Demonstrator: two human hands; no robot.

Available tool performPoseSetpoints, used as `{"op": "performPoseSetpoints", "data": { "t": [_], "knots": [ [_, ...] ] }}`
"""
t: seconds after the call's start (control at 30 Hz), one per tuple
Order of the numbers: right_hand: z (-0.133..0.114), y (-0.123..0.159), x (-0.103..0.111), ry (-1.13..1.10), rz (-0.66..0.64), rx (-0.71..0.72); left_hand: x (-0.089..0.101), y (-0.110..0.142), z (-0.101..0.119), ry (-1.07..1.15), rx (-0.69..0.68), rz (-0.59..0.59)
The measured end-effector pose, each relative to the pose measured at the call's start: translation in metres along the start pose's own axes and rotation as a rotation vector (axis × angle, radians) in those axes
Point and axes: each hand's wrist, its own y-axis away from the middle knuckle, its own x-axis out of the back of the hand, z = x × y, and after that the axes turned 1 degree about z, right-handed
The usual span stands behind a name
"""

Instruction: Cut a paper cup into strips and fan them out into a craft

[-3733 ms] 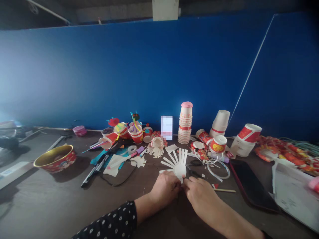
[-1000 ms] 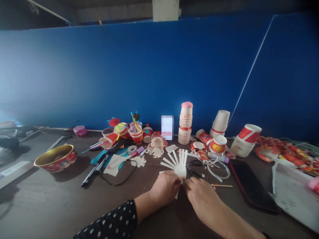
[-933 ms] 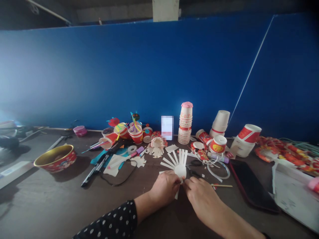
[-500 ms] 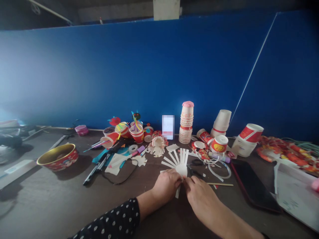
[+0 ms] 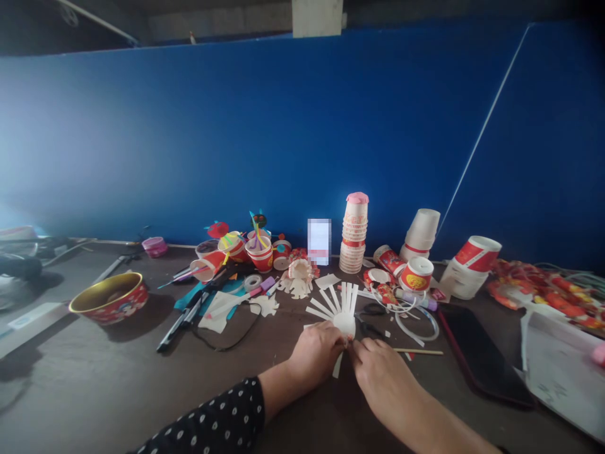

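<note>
My left hand (image 5: 316, 364) and right hand (image 5: 380, 379) sit close together, fingers pinched on the lower edge of a paper cup (image 5: 345, 323) cut into fanned strips, which lies on the surface (image 5: 94, 384) before me. Scissors (image 5: 371, 328) lie just right of the paper cup.

the upright card (image 5: 318, 241) is blurred past reading.

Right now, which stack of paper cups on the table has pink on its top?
The tall upright stack beside the blurred card: pink caps it, unlike the white stack to its right.
</note>
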Motion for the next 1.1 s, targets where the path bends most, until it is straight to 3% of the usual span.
{"op": "performPoseSetpoints", "data": {
  "t": [0.3, 0.67, 1.1],
  "knots": [
    [-0.0009, -0.0015, -0.0016, 0.006, 0.018, -0.019, 0.0022, 0.0036, -0.0034, 0.109, -0.139, 0.075],
    [0.0023, -0.0005, -0.0031, -0.067, -0.044, -0.067, 0.0045, -0.0015, 0.0023, -0.067, -0.029, -0.007],
    [0.0047, 0.0000, 0.0007, -0.060, -0.058, -0.029, 0.0003, 0.0021, 0.0009, -0.020, 0.010, 0.009]
  ]
}}
